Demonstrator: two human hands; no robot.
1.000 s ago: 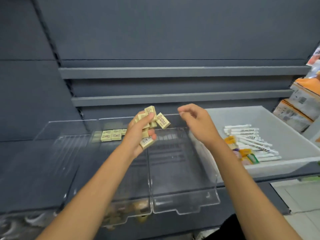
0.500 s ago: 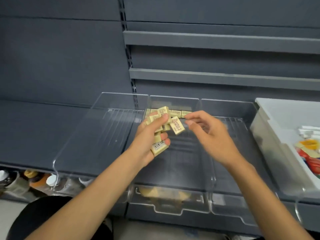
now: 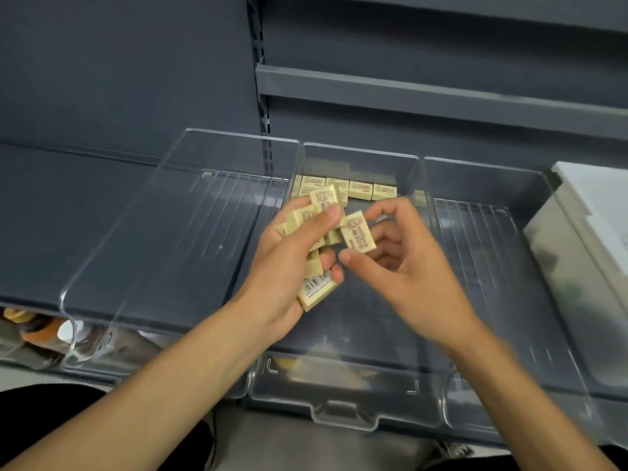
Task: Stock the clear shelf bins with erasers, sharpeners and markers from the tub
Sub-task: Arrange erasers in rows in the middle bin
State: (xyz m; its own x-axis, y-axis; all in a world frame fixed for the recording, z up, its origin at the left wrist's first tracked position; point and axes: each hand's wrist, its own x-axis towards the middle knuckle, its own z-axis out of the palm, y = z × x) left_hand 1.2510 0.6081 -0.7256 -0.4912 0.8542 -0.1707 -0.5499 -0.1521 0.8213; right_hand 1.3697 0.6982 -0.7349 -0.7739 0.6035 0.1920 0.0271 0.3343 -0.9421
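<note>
Nearest the camera, over the middle bin [image 3: 343, 413], a bundle of erasers [image 3: 316, 290] is clenched in the left hand [image 3: 289, 266], its thumb pressed across the top pieces. A single eraser [image 3: 358, 232] is pinched by its ends between thumb and forefinger of the right hand [image 3: 418, 277], close against the bundle.

The step is judged to be laying erasers one by one at the back of this bin. It is done well if each piece is drawn clear before the left grip is loosened, since the lowest, barcoded piece looks loosely held, and if it is set face up, flush against the row of erasers [image 3: 360, 190] at the rear wall.

Counted: three clear bins, the left bin [image 3: 176, 232] and right bin [image 3: 482, 253] holding nothing visible; about six erasers in the bundle, some hidden; one in the right hand; five faces in the row. One tub [image 3: 577, 239] stands at the far right, its contents out of sight.
</note>
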